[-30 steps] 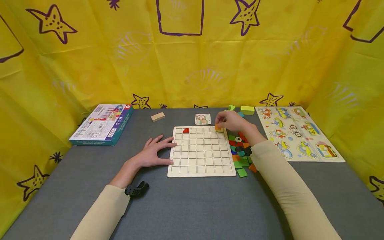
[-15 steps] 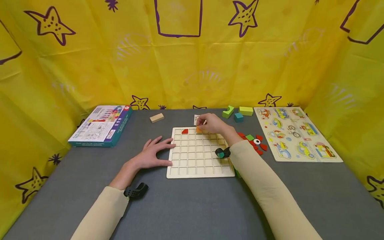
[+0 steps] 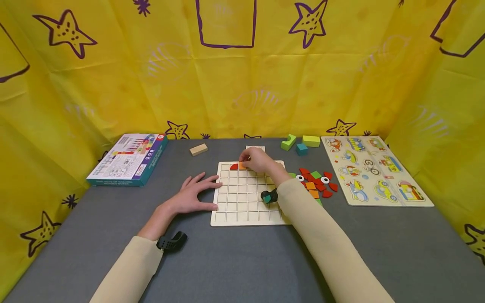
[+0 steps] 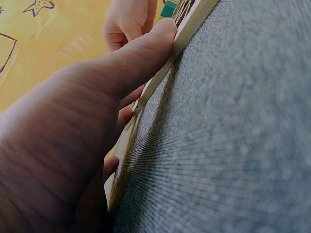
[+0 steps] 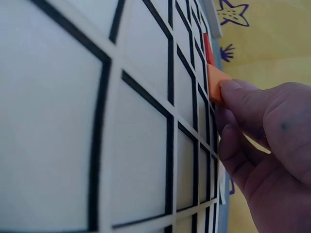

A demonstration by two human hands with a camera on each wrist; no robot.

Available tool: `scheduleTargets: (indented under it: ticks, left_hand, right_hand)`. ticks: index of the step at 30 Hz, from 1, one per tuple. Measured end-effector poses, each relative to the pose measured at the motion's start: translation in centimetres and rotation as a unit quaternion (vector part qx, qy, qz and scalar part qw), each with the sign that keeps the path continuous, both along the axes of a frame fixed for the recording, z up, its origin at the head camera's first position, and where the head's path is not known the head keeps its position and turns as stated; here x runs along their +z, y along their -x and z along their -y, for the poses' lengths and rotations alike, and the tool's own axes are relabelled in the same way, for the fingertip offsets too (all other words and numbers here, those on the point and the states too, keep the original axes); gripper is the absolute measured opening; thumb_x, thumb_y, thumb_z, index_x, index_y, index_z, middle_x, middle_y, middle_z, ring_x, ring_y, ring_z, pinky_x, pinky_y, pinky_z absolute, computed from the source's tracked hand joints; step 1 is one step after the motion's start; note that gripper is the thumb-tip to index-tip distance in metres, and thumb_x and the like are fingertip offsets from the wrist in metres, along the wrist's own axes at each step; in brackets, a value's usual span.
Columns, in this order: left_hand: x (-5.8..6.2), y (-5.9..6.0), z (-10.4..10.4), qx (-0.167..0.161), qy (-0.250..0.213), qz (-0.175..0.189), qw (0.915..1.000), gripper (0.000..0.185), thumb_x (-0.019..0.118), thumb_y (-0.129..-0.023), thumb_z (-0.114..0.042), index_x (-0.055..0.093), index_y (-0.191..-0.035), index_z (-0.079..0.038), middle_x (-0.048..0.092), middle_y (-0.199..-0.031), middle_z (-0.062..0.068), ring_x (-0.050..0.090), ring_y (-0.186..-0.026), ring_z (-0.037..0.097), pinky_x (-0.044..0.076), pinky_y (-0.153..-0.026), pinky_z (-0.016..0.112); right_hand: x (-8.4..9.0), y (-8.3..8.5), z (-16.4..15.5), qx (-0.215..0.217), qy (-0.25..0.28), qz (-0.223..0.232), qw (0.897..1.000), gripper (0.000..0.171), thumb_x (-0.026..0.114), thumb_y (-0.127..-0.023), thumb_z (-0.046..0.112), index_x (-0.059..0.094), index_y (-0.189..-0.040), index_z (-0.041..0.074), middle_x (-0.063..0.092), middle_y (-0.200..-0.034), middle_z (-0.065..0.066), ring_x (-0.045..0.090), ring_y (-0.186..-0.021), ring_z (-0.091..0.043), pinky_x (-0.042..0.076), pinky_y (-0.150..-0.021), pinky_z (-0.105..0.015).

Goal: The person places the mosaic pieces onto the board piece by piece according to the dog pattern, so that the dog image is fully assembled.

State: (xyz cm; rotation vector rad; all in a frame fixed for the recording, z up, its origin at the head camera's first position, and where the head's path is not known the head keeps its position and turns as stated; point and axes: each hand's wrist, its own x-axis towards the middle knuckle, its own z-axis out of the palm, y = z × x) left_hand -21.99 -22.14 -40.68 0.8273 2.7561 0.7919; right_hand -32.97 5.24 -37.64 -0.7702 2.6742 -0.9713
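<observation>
We've 1 orange tile (image 5: pixel 214 81) pinched in the right hand (image 3: pixel 258 160), 1 red piece (image 3: pixel 234 167) just left of that grip, spread left hand (image 3: pixel 194 195) farther left.

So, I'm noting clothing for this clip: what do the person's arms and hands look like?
Both arms wear long, plain beige sleeves. The left hand and right hand are bare, with no gloves. A black band with small holes shows at the left wrist, and a dark band with a teal patch at the right.
</observation>
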Motion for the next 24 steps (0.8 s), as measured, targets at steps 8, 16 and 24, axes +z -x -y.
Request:
scheduleTargets:
  ticks: [8, 16, 24]
  left_hand:
    - [0.1, -0.1, -0.1, 0.003, -0.001, 0.0, 1.0, 0.074, 0.076, -0.085, -0.055, 0.054, -0.149, -0.025, 0.033, -0.163, 0.001, 0.011, -0.15, 0.043, -0.005, -0.113, 0.069]
    - [0.0, -0.1, -0.3, -0.002, 0.001, 0.003, 1.0, 0.074, 0.075, -0.085, -0.056, 0.053, -0.149, -0.025, 0.032, -0.163, 0.0, 0.009, -0.151, 0.042, -0.006, -0.113, 0.068]
    - [0.2, -0.1, -0.1, -0.001, -0.001, 0.007, 1.0, 0.075, 0.076, -0.085, -0.054, 0.053, -0.149, -0.023, 0.032, -0.163, 0.002, 0.008, -0.151, 0.042, -0.007, -0.113, 0.067]
  right_hand:
    - [-0.3, 0.2, 0.2, 0.009, -0.01, -0.01, 1.0, 0.013, 0.069, -0.097, 0.009, 0.073, -0.107, 0.002, 0.068, -0.099, -0.009, 0.059, -0.091, -0.024, 0.05, -0.086, -0.033]
    - [0.4, -0.1, -1.3, 0.022, -0.004, -0.003, 1.0, 0.014, 0.068, -0.098, 0.01, 0.071, -0.11, 0.004, 0.067, -0.101, -0.009, 0.059, -0.093, -0.024, 0.049, -0.085, -0.036]
    - [1.8, -0.9, -5.7, 0.035, -0.011, -0.003, 0.999, 0.021, 0.068, -0.097, 0.006, 0.069, -0.117, 0.0, 0.068, -0.106, -0.011, 0.059, -0.095, -0.027, 0.05, -0.088, -0.041]
